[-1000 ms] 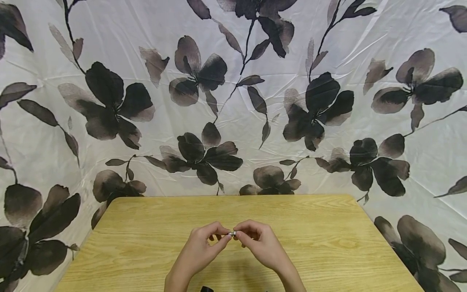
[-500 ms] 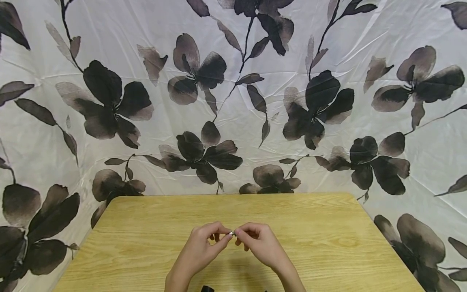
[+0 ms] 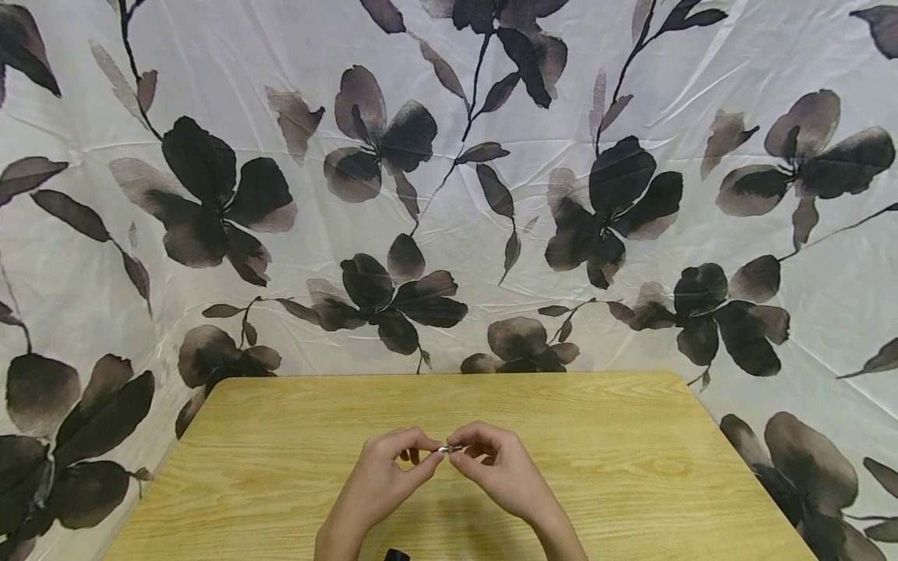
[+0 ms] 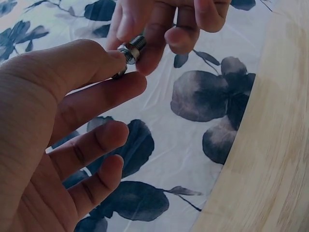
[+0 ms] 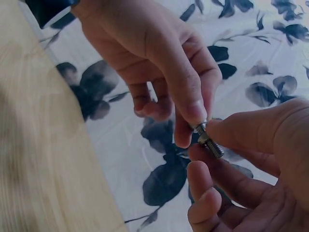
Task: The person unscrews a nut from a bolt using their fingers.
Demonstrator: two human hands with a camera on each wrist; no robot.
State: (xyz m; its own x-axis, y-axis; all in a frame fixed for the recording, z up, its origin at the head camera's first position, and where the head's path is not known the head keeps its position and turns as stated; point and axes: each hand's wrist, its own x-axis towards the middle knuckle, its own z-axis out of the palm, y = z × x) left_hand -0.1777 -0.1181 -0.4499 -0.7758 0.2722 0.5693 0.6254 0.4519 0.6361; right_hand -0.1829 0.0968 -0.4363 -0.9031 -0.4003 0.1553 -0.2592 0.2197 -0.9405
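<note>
My left hand pinches one end of a small metal bolt between thumb and index finger, over the table's middle. Its other fingers are loosely bent in the left wrist view. A nut sits around the bolt's shank, and bare thread sticks out beyond it. The right hand is at this threaded end, thumb and index finger spread on either side of it. In the right wrist view the right thumb lies close to the nut; whether it touches cannot be told. The bolt's pinched end is hidden.
The yellow wood-grain table reaches back to a white floral cloth hung behind and at both sides. Part of a black object shows at the bottom edge, near the left forearm.
The right thumb and index finger have moved apart from a pinch at the bolt, so more of the thread shows. The left hand keeps its pinch, nearly still.
</note>
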